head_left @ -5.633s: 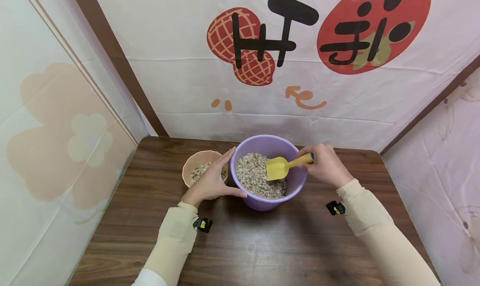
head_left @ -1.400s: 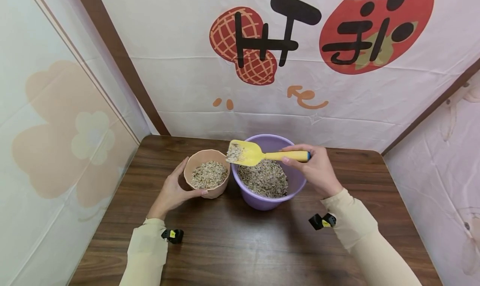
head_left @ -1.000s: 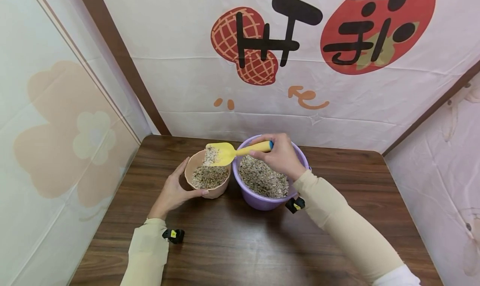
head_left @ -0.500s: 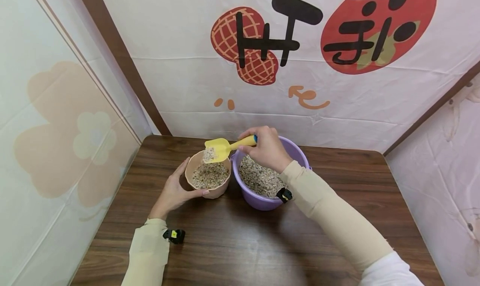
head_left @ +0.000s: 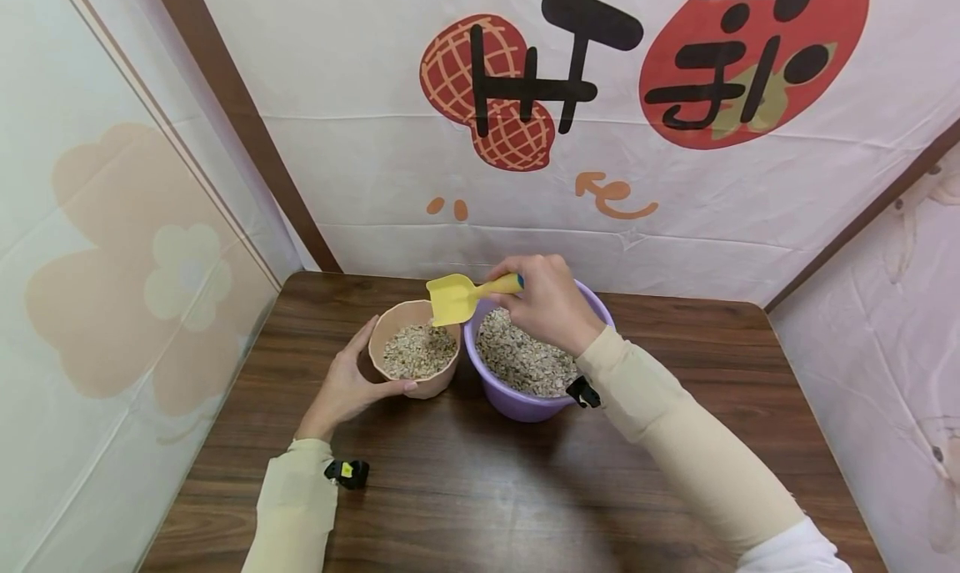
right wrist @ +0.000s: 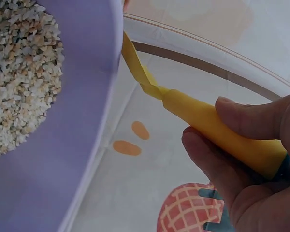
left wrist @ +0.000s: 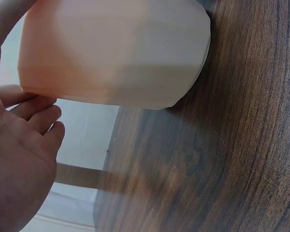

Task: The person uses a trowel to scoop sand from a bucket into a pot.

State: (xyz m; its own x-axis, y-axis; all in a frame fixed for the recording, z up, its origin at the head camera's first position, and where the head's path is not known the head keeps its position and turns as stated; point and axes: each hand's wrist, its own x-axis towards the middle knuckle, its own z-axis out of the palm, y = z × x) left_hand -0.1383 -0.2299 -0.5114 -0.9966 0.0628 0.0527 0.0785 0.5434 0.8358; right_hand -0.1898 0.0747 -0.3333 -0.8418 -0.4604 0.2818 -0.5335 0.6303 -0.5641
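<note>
In the head view my right hand (head_left: 551, 302) grips the handle of a yellow toy shovel (head_left: 453, 299), its blade tilted at the right rim of a peach-coloured pot (head_left: 422, 387). Pale gravel (head_left: 416, 352) lies in the pot, with a few grains at the blade's lower edge. My left hand (head_left: 348, 389) holds the pot from the left, thumb at the front and fingers around the far side. The left wrist view has those fingers (left wrist: 46, 118) against the pot's faceted wall. Thumb and fingers pinch the shovel handle (right wrist: 208, 121) in the right wrist view.
A purple bucket (head_left: 517, 406) with more gravel stands close to the pot's right, under my right forearm. Both containers sit near the back of the dark wood table (head_left: 465, 490). A printed cloth backdrop (head_left: 360, 164) rises behind, with cloth at both sides.
My right hand took the shovel from the bucket to above the pot. Gravel on the blade has tipped off, and the blade has shifted slightly right. My left hand earlier moved from bucket to pot.
</note>
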